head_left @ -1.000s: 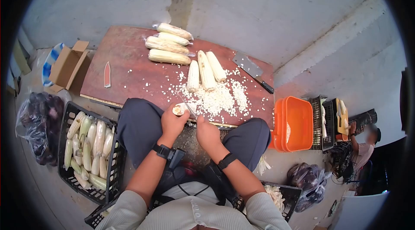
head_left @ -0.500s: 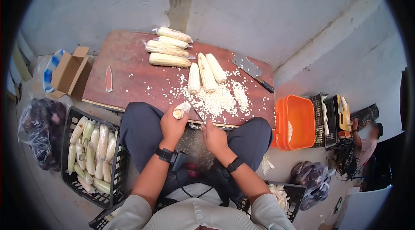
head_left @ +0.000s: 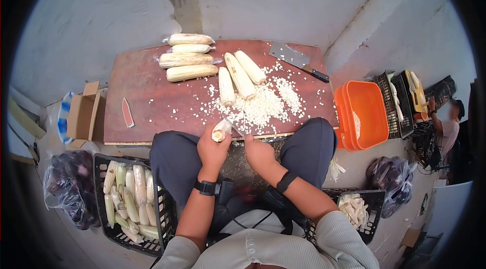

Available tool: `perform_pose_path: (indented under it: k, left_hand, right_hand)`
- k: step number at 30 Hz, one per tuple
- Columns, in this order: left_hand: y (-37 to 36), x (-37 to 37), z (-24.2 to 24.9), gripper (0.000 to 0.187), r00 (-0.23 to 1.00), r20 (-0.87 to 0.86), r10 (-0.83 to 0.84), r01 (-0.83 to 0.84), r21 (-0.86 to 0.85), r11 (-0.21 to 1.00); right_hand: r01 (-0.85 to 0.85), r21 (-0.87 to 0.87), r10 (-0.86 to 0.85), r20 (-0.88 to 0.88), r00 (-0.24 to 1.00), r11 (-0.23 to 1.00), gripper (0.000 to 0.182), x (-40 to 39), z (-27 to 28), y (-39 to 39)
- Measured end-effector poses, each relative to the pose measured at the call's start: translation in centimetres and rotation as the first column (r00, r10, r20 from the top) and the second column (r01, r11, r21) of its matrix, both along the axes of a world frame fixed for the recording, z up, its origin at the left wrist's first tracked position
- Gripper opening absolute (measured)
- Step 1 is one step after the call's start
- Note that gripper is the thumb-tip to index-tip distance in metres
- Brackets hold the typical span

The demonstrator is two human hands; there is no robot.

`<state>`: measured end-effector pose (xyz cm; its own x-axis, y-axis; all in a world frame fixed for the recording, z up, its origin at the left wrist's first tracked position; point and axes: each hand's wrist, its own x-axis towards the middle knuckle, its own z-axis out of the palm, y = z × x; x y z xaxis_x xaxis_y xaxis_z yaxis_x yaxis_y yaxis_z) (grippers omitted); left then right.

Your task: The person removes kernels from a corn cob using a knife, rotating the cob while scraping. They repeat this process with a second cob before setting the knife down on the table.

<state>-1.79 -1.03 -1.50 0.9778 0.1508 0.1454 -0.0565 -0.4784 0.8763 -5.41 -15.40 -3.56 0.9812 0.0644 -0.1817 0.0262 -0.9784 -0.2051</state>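
Observation:
My left hand is closed around a corn cob, its pale end pointing up near the table's front edge. In my right hand is a knife, its thin blade angled across to the cob. Much of the knife's handle is hidden by my fingers. Just beyond the hands, loose white kernels lie heaped on the reddish table. Three bare ears of corn rest against the heap. Farther back, several more ears lie stacked, some in clear plastic.
A cleaver lies at the table's back right, a small red flat piece at its left. An orange bucket stands right of the table. Crates of corn and pale scraps flank my legs. Another person sits far right.
The camera view has turned, so the table looks straighter and the side crates sit lower and farther right. Both hands keep their hold on the cob and knife.

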Motion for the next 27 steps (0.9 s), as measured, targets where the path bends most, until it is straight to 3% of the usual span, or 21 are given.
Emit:
perform_pose_path:
  k: [5, 6, 9, 10, 13, 14, 17, 21, 24, 27]
  left_hand:
    - [0.0, 0.1, 0.1, 0.032, 0.993, -0.042, -0.107, 0.111, 0.101, 0.989]
    - [-0.2, -0.3, 0.4, 0.032, 0.991, -0.005, -0.131, 0.131, 0.095, 0.987]
    - [0.0, -0.8, -0.8, 0.030, 0.996, 0.066, -0.068, 0.063, 0.073, 0.995]
    - [0.4, -0.6, -1.4, 0.034, 0.997, -0.063, -0.050, 0.049, -0.007, 0.999]
    - [0.5, -0.2, -2.1, 0.037, 0.991, -0.132, 0.001, -0.016, -0.108, 0.994]
    - [0.6, -0.1, -2.9, 0.039, 0.998, -0.066, 0.016, -0.021, -0.071, 0.997]
    - [-0.2, -0.4, 0.3, 0.037, 0.980, -0.200, 0.027, -0.084, -0.282, 0.956]
    - [-0.5, -0.1, -0.3, 0.037, 0.994, -0.092, 0.066, -0.095, -0.360, 0.928]
    - [0.0, -0.2, -0.3, 0.037, 0.990, -0.138, 0.007, -0.057, -0.363, 0.930]
    - [0.1, -0.4, 0.0, 0.037, 0.988, -0.154, -0.007, -0.043, -0.319, 0.947]
  right_hand:
    - [0.017, 0.128, -0.016, -0.013, 1.000, 0.992, 0.012, 2.8, -1.2, -0.3]
    - [0.081, 0.147, -0.063, -0.120, 0.991, 0.986, 0.014, 3.8, -1.1, 0.0]
    - [0.081, 0.246, -0.082, -0.006, 0.997, 0.966, 0.015, 4.7, -2.0, 0.0]
    - [0.113, 0.254, -0.105, -0.045, 0.993, 0.961, 0.016, 4.7, -1.9, -0.1]
    - [0.131, 0.320, -0.123, -0.046, 0.991, 0.938, 0.021, 4.0, -1.5, -1.0]
    - [0.088, 0.354, -0.110, 0.043, 0.993, 0.931, 0.024, 3.5, -1.9, -1.3]
    - [0.177, 0.411, -0.201, 0.015, 0.979, 0.894, 0.023, 1.8, 2.2, -1.4]
    - [0.116, 0.440, -0.186, 0.121, 0.975, 0.891, 0.022, -0.2, 3.3, -0.9]
    - [0.030, 0.479, -0.160, 0.235, 0.959, 0.877, 0.018, -1.4, 2.7, 0.2]
    - [-0.012, 0.457, -0.102, 0.224, 0.969, 0.890, 0.016, -1.9, 2.6, 1.0]
